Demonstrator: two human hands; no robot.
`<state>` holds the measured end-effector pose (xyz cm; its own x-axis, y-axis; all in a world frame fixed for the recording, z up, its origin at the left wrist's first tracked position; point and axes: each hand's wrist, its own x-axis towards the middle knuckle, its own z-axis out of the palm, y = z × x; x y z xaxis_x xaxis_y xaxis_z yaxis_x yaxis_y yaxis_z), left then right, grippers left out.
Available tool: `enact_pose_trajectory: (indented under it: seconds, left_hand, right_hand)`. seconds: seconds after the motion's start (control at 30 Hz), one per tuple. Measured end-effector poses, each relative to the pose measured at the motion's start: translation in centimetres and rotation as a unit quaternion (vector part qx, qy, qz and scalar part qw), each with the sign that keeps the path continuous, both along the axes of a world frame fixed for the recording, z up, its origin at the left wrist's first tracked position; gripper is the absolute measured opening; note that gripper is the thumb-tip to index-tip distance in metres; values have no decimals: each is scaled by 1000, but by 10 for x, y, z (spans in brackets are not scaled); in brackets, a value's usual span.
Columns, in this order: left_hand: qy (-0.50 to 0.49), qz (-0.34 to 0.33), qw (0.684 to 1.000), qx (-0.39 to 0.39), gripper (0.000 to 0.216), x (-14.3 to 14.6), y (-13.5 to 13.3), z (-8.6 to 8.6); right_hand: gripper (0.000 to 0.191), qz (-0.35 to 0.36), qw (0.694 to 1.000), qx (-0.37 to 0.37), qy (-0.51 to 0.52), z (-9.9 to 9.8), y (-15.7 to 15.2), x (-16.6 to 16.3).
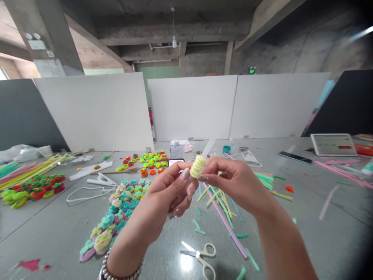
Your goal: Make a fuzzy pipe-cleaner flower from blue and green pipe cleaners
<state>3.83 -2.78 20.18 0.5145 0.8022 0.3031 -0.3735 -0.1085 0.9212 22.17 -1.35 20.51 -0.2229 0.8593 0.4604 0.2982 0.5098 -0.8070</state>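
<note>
Both hands are raised over the grey table [305, 217] and pinch one small pale yellow coil of fuzzy pipe cleaner [197, 166]. My left hand [166, 198] holds the coil's lower left side with thumb and curled fingers; a bead bracelet [116, 272] is on that wrist. My right hand [233, 181] grips the coil from the right with its fingertips. Below the hands lie loose pipe cleaner sticks [221, 202] in yellow, green and purple.
White scissors [201, 256] lie near the front edge. A heap of pastel pipe-cleaner flowers [116, 217] sits left of centre, with bright orange and green ones [148, 161] behind and at far left [32, 188]. A white cable [87, 192], a phone [295, 157], a tablet [333, 144] and white partition boards [192, 107] are farther back.
</note>
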Motion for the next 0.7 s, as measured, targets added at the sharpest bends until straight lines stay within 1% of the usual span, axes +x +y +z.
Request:
enact_pose_trajectory:
  seconds: [0.1, 0.2, 0.3, 0.4, 0.5, 0.6, 0.7]
  left_hand:
    - [13, 34, 999, 9, 20, 3, 0, -2]
    - [28, 88, 995, 26, 22, 6, 2, -5]
    - [41, 113, 991, 51, 20, 7, 3, -6]
    - [49, 98, 991, 77, 22, 4, 4, -6]
    - [55, 93, 990, 86, 26, 2, 4, -5]
    - [41, 69, 994, 73, 32, 1, 4, -6]
    - [23, 21, 998, 49, 46, 2, 4, -8]
  right_hand:
    - [22, 2, 1000, -14, -22, 0, -1, 6]
    - [22, 18, 999, -25, -33, 0, -3, 9]
    - [22, 32, 999, -10, -42, 1, -7, 9]
    - [15, 50, 999, 2, -19, 3, -11, 6]
    - [24, 87, 996, -11, 33, 2, -13, 1]
    - [29, 155, 985, -32, 67, 0, -13, -4]
    - [32, 177, 981, -43, 68, -1, -9, -6]
